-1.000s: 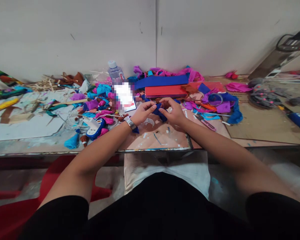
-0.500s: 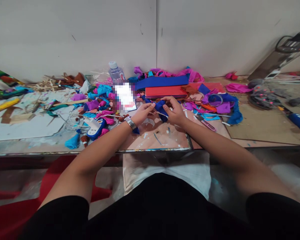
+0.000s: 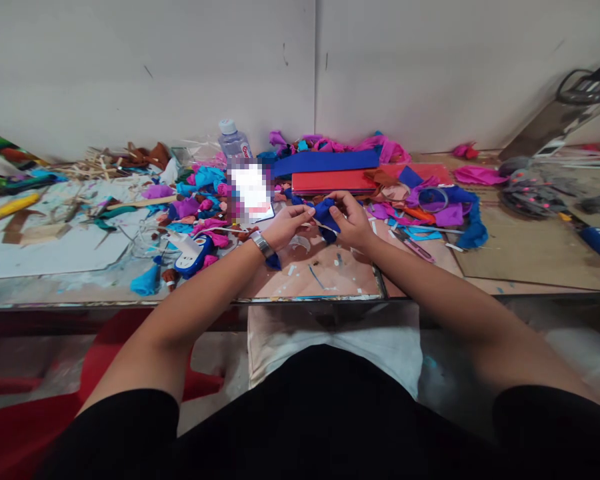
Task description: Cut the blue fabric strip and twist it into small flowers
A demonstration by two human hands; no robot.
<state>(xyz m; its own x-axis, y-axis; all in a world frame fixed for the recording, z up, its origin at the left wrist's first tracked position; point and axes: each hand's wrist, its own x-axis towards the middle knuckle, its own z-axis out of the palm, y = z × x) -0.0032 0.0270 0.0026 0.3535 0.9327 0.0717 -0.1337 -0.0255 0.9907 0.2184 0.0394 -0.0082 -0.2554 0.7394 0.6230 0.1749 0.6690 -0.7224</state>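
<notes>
Blue crepe paper piece (image 3: 325, 215) held over cluttered worktable (image 3: 330, 277).
It is pinched by the right hand (image 3: 351, 223); a thin strip is gripped by the left hand (image 3: 286, 227).

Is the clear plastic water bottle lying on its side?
No, the clear plastic water bottle stands upright near the wall, white cap on top.

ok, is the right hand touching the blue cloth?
Touching. In the head view the right hand pinches the blue cloth, with its fingers wrapped over the cloth's right edge.
</notes>
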